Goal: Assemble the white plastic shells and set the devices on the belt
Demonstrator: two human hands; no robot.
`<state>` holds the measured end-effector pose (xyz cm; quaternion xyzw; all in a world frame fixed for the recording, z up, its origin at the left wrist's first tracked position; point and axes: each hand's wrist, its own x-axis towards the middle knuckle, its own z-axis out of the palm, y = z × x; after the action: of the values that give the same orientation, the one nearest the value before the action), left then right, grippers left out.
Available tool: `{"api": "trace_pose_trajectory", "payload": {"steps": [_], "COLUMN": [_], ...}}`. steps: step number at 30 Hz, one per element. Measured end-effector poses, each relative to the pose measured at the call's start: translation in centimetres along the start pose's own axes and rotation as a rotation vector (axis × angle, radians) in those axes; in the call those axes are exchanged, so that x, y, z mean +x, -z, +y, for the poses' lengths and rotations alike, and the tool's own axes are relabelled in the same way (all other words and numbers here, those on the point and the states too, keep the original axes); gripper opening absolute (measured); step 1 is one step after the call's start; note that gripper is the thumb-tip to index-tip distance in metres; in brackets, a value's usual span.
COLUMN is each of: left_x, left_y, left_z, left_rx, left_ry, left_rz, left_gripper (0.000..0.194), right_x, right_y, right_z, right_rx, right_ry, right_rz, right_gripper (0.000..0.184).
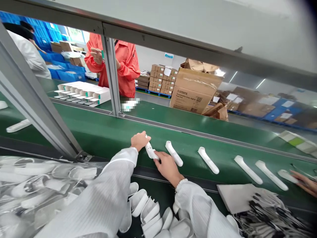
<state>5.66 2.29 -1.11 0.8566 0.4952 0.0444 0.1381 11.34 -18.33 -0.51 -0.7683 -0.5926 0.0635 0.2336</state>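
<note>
On the green conveyor belt point(99, 132) lies a white handheld thermometer point(149, 149), a slim curved body with what looks like an uncovered recess facing up. My left hand point(140, 140) grips its far end. The fingers of my right hand point(168, 167) close on its near end, partly hiding it; whether they also pinch a small cover there I cannot make out. Just right of my hands is another white thermometer point(174, 153), with a further thermometer point(208, 160) beyond it. Below my wrists, loose white plastic covers point(151, 215) lie heaped.
Bagged white shells point(29, 185) fill the left side. A metal post point(42, 89) slants at left. At right are bundled dark cables point(269, 211) and another person's hand point(305, 181) at a white piece. Across the belt stand a person in red point(126, 69) and white cartons point(84, 92).
</note>
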Motion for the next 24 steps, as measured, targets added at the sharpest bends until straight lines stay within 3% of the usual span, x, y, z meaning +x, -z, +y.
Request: {"api": "trace_pose_trajectory", "payload": {"steps": [2,7,12,15,18,21,24], "left_x": [-0.7,-1.0,-0.8,-0.7,-0.8,-1.1,-1.5], "left_y": [-0.9,-1.3,-1.4,-1.0,-0.8,-1.1,-1.6], "left_z": [0.3,1.2,2.8,3.3,3.3,3.4,4.0], "left_rx": [-0.002,-0.005,0.009,0.006,-0.038,-0.078,-0.057], "left_ry": [0.010,-0.025,-0.088,-0.136,-0.195,-0.226,-0.236], "left_rz": [0.053,0.039,-0.006,-0.063,-0.096,-0.082,-0.064], "left_gripper": [0.039,0.038,0.037,0.039,0.045,0.050,0.046], "right_x": [0.2,0.3,1.6,1.8,0.4,-1.8,-3.1], "right_y": [-0.4,-0.5,-0.4,0.6,3.1,5.9,7.4], "right_z": [0.1,0.6,0.9,1.8,4.5,8.3,11.5], "right_rx": [-0.060,-0.232,-0.265,-0.265,-0.294,-0.460,-0.599], "right_ry": [0.004,0.051,0.035,0.050,0.052,-0.043,-0.025], "right_rz": [-0.023,-0.106,-0.111,-0.100,-0.022,0.079,-0.067], "right_gripper": [0.037,0.035,0.031,0.030,0.038,0.050,0.057]}}
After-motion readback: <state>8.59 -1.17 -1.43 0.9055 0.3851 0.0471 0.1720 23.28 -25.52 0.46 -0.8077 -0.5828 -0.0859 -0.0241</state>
